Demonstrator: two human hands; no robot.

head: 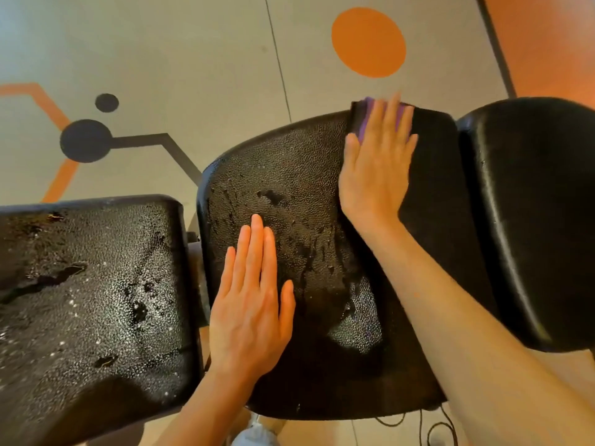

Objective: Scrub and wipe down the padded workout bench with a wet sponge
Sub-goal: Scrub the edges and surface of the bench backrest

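Right hand point(375, 165): flat, fingers spread, no grip, pressing purple sponge point(365, 122) at surface point(289, 162) far edge. Left hand point(252, 304): open, empty, flat, likely bracing.

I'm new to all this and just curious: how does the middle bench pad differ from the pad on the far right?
The middle pad looks wet and pebbled, with beads and dark streaks; the right pad looks smooth and glossy, without beads. Both hands lie on the middle pad, the left hand flat and the right hand pressing a purple sponge; nothing touches the right pad. Both are black padded upholstery.
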